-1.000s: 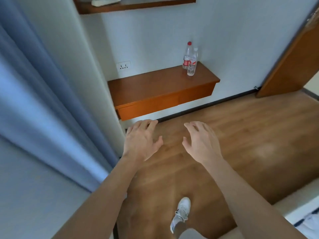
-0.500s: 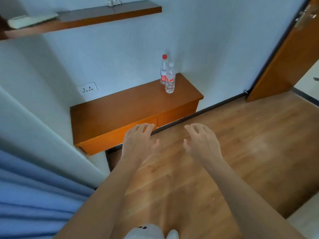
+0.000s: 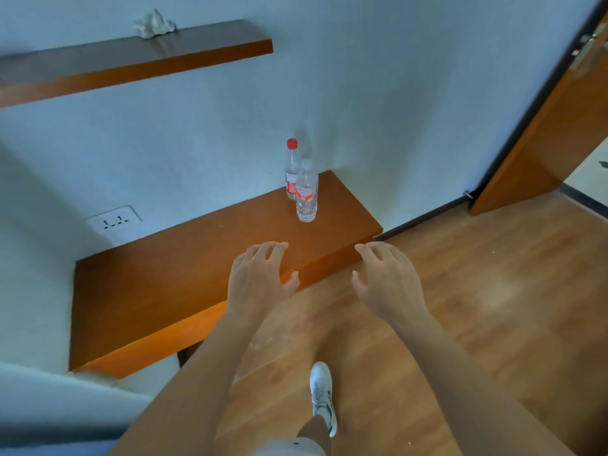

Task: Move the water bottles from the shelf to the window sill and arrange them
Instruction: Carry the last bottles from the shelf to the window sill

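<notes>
Two clear water bottles stand upright and close together at the far right end of a low wooden shelf [image 3: 171, 274] against the wall. The rear bottle [image 3: 291, 166] has a red cap and red label. The front bottle [image 3: 306, 192] has a clear cap and a red-and-white label. My left hand [image 3: 258, 279] hovers over the shelf's front edge, fingers spread, holding nothing. My right hand [image 3: 386, 281] hangs beside it over the floor, fingers apart and empty. Both hands are well short of the bottles. No window sill is in view.
A higher wooden shelf [image 3: 131, 65] on the wall carries a crumpled white object [image 3: 154, 24]. A wall socket [image 3: 114, 221] sits left of the bottles. A wooden door [image 3: 556, 126] stands open at the right. My white shoe [image 3: 323, 396] is on the wooden floor.
I have stepped closer to the low shelf, so the bottles and shelf look larger and nearer. The blue curtain has left the view. Both hands stay open and empty.
</notes>
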`<control>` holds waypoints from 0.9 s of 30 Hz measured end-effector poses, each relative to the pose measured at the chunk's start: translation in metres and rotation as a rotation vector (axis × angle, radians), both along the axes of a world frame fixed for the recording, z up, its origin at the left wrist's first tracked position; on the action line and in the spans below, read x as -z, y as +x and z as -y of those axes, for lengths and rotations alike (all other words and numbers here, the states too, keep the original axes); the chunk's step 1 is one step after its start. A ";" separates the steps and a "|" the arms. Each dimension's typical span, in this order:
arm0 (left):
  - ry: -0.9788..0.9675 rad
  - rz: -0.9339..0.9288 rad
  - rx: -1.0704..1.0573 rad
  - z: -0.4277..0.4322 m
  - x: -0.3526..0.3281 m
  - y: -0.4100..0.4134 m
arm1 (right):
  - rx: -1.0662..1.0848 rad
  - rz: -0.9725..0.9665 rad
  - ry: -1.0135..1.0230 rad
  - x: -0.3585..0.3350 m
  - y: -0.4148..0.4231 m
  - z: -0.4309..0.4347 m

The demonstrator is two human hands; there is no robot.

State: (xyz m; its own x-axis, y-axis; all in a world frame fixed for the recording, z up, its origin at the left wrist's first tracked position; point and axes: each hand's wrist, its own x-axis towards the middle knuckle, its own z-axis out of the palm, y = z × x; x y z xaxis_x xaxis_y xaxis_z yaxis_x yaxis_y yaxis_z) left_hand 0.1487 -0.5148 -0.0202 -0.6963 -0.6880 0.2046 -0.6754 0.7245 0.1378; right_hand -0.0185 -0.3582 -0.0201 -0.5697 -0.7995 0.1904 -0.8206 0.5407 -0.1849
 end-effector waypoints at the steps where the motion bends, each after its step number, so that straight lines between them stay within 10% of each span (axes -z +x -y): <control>1: 0.007 0.000 -0.007 0.015 0.002 -0.014 | -0.005 0.001 0.000 0.002 -0.015 0.015; 27: 0.461 -0.292 -0.410 0.190 0.071 -0.229 | -0.330 0.389 0.134 0.066 -0.290 0.297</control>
State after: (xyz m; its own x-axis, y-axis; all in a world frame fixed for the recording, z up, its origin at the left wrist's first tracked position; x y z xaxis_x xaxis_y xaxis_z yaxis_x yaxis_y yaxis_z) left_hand -0.0807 -0.7048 -0.0916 -0.3212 -0.9464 -0.0331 -0.7709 0.2410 0.5896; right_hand -0.3084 -0.6556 -0.0860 -0.2914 -0.9512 -0.1010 -0.8356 0.3046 -0.4572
